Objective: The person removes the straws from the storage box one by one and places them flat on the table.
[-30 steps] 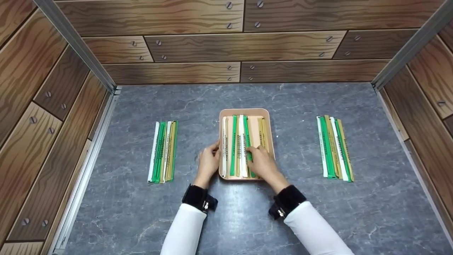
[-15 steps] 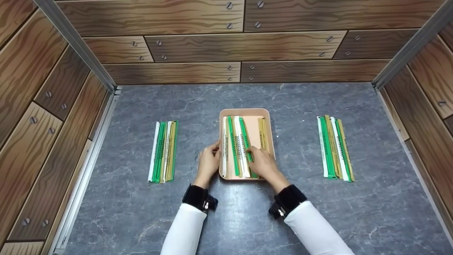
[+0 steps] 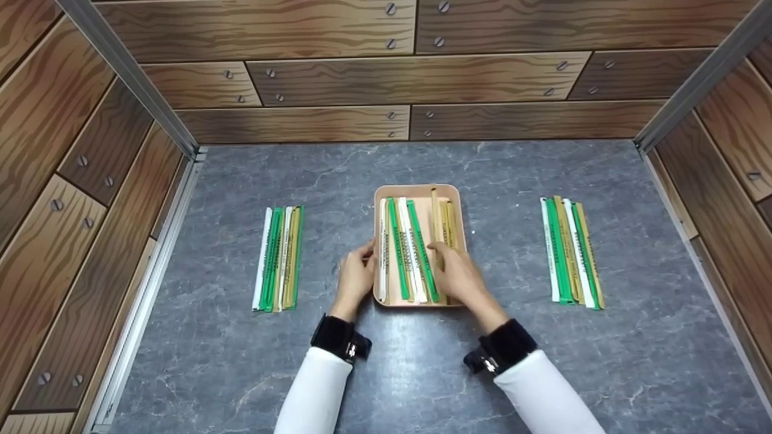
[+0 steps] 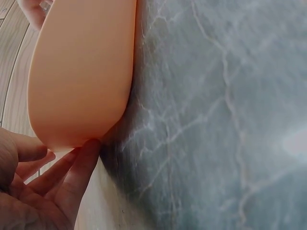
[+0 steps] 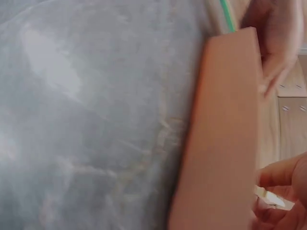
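Note:
A peach tray [image 3: 420, 191] holds long white, green and gold packets [image 3: 404, 241], several leaning at its left and middle. The left hand [image 3: 356, 274] grips the tray's left side; in the left wrist view its fingers [image 4: 76, 172] and thumb meet at the tray wall [image 4: 84, 72]. The right hand [image 3: 456, 274], over the tray's right half, pinches a gold packet [image 3: 435, 211] whose far end reaches the far rim. Beside it lie other gold packets [image 3: 446, 226]. In the right wrist view, the right hand [image 5: 283, 191] holds a pale packet end [image 5: 272, 197] beyond the tray wall [image 5: 218, 134].
One row of white, green and gold packets [image 3: 278, 259] lies left of the tray, another row [image 3: 570, 253] to the right. Wood-patterned panels [image 3: 416, 78] and metal edge strips [image 3: 129, 289] bound the grey marbled surface [image 3: 398, 386].
The packets at the tray's middle have shifted left at their far ends and now lean. The right hand has left the green packet, moved slightly right and taken hold of a gold one. The left hand stays put.

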`<state>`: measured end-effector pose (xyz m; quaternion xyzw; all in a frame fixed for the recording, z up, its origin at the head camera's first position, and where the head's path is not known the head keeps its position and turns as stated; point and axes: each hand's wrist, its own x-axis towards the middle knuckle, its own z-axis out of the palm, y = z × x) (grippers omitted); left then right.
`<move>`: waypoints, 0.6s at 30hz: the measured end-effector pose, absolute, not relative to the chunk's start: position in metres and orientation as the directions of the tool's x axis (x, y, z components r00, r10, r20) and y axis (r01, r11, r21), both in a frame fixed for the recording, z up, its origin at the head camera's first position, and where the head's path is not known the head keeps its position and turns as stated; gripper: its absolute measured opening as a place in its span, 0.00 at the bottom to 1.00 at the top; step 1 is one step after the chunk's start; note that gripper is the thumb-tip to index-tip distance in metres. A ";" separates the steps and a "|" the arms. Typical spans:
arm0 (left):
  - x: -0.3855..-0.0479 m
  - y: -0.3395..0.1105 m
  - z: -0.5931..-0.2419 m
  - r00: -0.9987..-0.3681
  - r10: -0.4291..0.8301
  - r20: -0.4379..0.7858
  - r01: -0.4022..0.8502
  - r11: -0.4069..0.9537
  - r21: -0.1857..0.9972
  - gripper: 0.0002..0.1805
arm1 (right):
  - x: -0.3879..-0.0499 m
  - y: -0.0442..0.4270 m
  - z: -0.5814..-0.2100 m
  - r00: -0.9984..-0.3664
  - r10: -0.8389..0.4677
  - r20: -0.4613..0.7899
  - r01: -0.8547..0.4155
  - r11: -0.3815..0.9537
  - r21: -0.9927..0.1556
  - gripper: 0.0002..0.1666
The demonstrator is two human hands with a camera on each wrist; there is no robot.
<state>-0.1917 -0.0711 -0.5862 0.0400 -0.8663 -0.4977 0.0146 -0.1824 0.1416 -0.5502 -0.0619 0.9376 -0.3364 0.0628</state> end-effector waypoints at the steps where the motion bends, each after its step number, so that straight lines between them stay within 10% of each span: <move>1: -0.192 -0.071 -0.586 -0.996 -0.085 -0.016 -0.057 0.501 0.864 0.22 | -0.182 0.146 -0.547 -0.985 -0.161 -0.065 -0.080 0.752 -0.654 0.30; 11: -0.192 -0.072 -0.586 -0.996 -0.085 0.013 -0.033 0.514 0.857 0.22 | -0.173 0.204 -0.531 -0.993 -0.107 0.050 -0.104 0.594 -0.798 0.43; 18: -0.192 -0.072 -0.585 -0.997 -0.074 0.034 -0.008 0.503 0.864 0.22 | -0.170 0.255 -0.544 -0.994 0.105 0.006 0.076 0.756 -0.650 0.37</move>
